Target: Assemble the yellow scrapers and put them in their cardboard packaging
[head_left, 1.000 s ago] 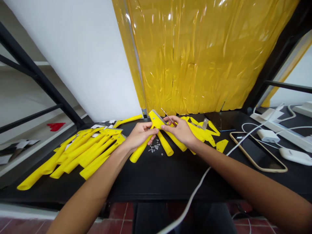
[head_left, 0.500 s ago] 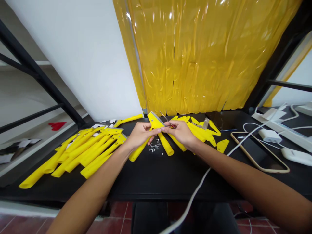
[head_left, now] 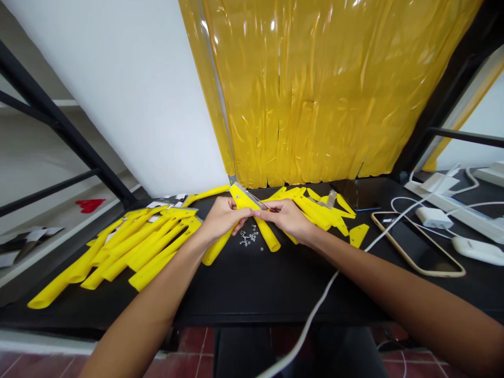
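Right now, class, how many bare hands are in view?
2: the left hand grips a yellow handle; the right hand, close beside it, holds a thin tool.

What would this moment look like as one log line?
left hand: holding yellow piece | right hand: holding thin tool | black table: loose metal hardware, more yellow pieces

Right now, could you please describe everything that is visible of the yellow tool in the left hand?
The tool is bright yellow and plastic-looking, with a flat, widening head and a long rounded handle. A grey, metal-looking edge runs along the head. It is held slanting, head forward, handle end back and to the left. The left hand grips and hides its middle; the right hand is at its head. Whether it touches the table is unclear.
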A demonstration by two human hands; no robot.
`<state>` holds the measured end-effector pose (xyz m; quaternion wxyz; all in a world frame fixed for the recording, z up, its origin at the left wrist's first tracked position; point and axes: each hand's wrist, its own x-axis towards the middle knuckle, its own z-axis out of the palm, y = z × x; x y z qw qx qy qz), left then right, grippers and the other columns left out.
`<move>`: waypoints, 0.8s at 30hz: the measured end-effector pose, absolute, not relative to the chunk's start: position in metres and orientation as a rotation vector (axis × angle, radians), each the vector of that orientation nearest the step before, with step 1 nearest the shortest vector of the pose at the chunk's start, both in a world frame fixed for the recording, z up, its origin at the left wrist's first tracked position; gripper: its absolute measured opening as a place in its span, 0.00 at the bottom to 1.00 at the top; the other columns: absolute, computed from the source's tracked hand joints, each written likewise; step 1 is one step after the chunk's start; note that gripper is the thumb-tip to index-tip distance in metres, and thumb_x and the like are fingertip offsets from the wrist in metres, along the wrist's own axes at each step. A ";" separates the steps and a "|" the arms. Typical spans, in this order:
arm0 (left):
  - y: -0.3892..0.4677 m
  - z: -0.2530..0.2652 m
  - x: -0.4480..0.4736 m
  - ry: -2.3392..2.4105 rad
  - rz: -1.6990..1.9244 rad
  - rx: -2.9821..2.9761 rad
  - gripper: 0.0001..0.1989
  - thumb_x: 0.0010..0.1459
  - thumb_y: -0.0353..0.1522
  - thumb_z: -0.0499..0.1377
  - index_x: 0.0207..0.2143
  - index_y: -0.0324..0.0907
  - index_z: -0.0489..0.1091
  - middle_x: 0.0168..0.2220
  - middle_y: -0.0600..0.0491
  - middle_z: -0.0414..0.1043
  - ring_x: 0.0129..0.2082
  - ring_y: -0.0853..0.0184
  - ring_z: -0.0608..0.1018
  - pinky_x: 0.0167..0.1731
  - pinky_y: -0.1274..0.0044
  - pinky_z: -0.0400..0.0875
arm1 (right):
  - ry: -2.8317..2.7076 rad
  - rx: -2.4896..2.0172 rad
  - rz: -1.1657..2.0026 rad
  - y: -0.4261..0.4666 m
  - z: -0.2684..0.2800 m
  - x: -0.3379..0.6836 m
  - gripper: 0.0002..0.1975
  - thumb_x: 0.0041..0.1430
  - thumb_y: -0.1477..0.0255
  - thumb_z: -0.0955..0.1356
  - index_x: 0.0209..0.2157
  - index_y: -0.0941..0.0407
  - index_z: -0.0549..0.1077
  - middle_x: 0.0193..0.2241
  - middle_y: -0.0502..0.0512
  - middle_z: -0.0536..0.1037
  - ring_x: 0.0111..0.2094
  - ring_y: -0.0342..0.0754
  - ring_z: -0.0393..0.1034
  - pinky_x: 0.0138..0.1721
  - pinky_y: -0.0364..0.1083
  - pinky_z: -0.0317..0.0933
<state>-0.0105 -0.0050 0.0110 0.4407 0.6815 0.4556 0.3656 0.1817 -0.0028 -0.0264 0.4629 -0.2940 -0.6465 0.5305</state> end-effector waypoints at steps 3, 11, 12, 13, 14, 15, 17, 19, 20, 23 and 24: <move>-0.001 0.010 -0.012 1.104 0.900 1.647 0.11 0.53 0.35 0.66 0.24 0.38 0.69 0.19 0.55 0.69 0.13 0.75 0.68 0.13 0.81 0.62 | -1.521 -0.730 1.342 -0.005 -0.026 0.181 0.16 0.50 0.57 0.75 0.31 0.56 0.81 0.27 0.51 0.77 0.32 0.46 0.69 0.34 0.45 0.62; 0.000 -0.004 -0.007 1.307 1.504 2.351 0.24 0.53 0.35 0.69 0.50 0.43 0.65 0.50 0.45 0.69 0.44 0.60 0.79 0.39 0.69 0.78 | -1.171 -0.883 1.512 -0.002 -0.021 0.183 0.13 0.50 0.63 0.76 0.29 0.57 0.75 0.15 0.39 0.52 0.16 0.36 0.37 0.17 0.43 0.31; -0.002 -0.005 -0.006 1.280 1.471 2.570 0.21 0.57 0.34 0.67 0.51 0.43 0.67 0.52 0.44 0.69 0.49 0.58 0.77 0.44 0.67 0.76 | -1.139 -0.861 1.539 -0.001 -0.021 0.184 0.13 0.49 0.63 0.76 0.29 0.57 0.74 0.15 0.38 0.51 0.16 0.36 0.36 0.17 0.43 0.30; -0.004 -0.006 -0.005 1.243 1.390 2.768 0.17 0.60 0.32 0.64 0.51 0.44 0.68 0.53 0.44 0.69 0.52 0.56 0.75 0.47 0.66 0.75 | -1.119 -0.839 1.559 0.000 -0.021 0.184 0.14 0.48 0.63 0.77 0.28 0.57 0.73 0.15 0.38 0.52 0.16 0.36 0.36 0.17 0.43 0.30; -0.006 -0.006 -0.004 1.213 1.284 2.927 0.14 0.62 0.31 0.61 0.51 0.44 0.69 0.52 0.45 0.70 0.53 0.56 0.74 0.49 0.65 0.73 | -1.105 -0.824 1.570 0.000 -0.021 0.185 0.14 0.47 0.64 0.77 0.28 0.57 0.73 0.15 0.39 0.54 0.16 0.35 0.37 0.17 0.43 0.30; -0.008 -0.006 -0.003 1.199 1.184 3.037 0.13 0.64 0.30 0.58 0.51 0.44 0.70 0.51 0.45 0.72 0.53 0.56 0.73 0.49 0.65 0.73 | -1.092 -0.817 1.575 0.000 -0.021 0.185 0.15 0.46 0.64 0.77 0.28 0.57 0.72 0.16 0.40 0.56 0.16 0.35 0.37 0.16 0.42 0.31; -0.010 -0.005 -0.002 1.214 1.038 3.148 0.14 0.67 0.29 0.55 0.53 0.44 0.70 0.49 0.45 0.74 0.52 0.56 0.73 0.46 0.67 0.74 | -1.072 -0.817 1.585 0.000 -0.020 0.186 0.15 0.46 0.64 0.77 0.27 0.58 0.72 0.19 0.42 0.62 0.17 0.34 0.39 0.16 0.42 0.31; -0.011 -0.005 -0.002 1.254 0.937 3.195 0.15 0.68 0.28 0.52 0.54 0.43 0.70 0.48 0.45 0.75 0.52 0.57 0.73 0.44 0.68 0.74 | -1.074 -0.822 1.609 -0.001 -0.019 0.187 0.14 0.47 0.65 0.77 0.28 0.59 0.73 0.23 0.46 0.70 0.17 0.34 0.40 0.15 0.41 0.32; -0.011 -0.005 -0.002 1.267 0.901 3.213 0.15 0.68 0.27 0.51 0.54 0.42 0.70 0.47 0.44 0.75 0.52 0.57 0.73 0.43 0.69 0.74 | -1.082 -0.826 1.622 -0.001 -0.018 0.188 0.14 0.48 0.64 0.76 0.29 0.59 0.74 0.26 0.48 0.73 0.17 0.33 0.40 0.15 0.41 0.33; -0.010 -0.007 -0.003 1.285 0.888 3.224 0.16 0.68 0.27 0.49 0.54 0.41 0.70 0.46 0.44 0.76 0.51 0.57 0.74 0.42 0.71 0.74 | -1.104 -0.828 1.649 -0.001 -0.017 0.189 0.14 0.50 0.63 0.76 0.32 0.59 0.76 0.34 0.55 0.79 0.17 0.33 0.41 0.15 0.41 0.33; -0.009 -0.008 -0.004 1.290 0.908 3.203 0.16 0.68 0.27 0.49 0.54 0.41 0.70 0.47 0.43 0.76 0.51 0.57 0.74 0.42 0.70 0.74 | -1.101 -0.820 1.660 -0.001 -0.017 0.190 0.14 0.51 0.63 0.75 0.33 0.59 0.76 0.35 0.56 0.79 0.17 0.33 0.41 0.15 0.41 0.33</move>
